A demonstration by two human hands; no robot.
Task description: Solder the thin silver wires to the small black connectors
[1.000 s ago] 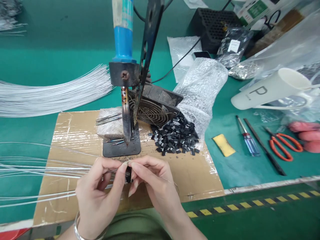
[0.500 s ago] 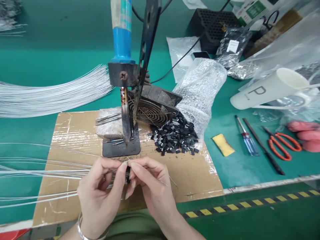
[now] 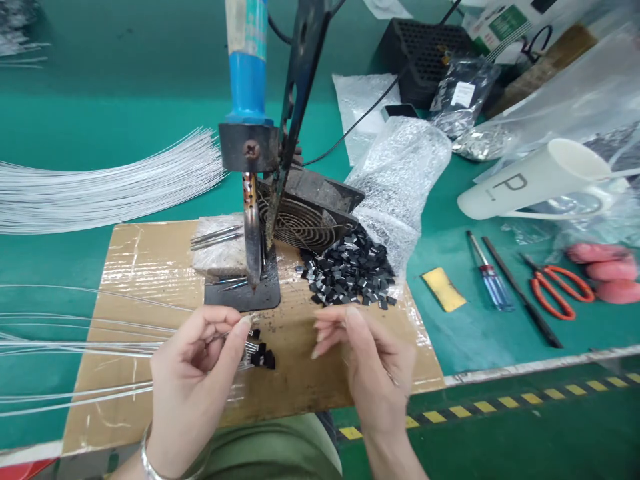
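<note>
My left hand (image 3: 200, 373) pinches a thin pale wire end between thumb and forefinger, just in front of the black plate (image 3: 270, 293). Beside its fingers, several black pieces (image 3: 263, 357) sit at the ends of white wires (image 3: 115, 345) that run off to the left. My right hand (image 3: 370, 353) is apart from it, over the cardboard (image 3: 300, 387), thumb against forefinger, with a thin wire-like thing across the palm. Above the black plate a blue-handled soldering iron (image 3: 249, 87) points downward in a clamp.
A small fan (image 3: 310, 223) stands behind the pile of black chips (image 3: 353, 270). Bundled white wires (image 3: 110, 193) lie at left. Rightward are a yellow sponge (image 3: 443, 289), a screwdriver (image 3: 495, 287), a black rod (image 3: 523, 293), orange-handled pliers (image 3: 555, 293) and a white cup (image 3: 540, 180).
My right hand has moved right, away from my left hand. The black pieces by my left fingers now show more fully.
</note>
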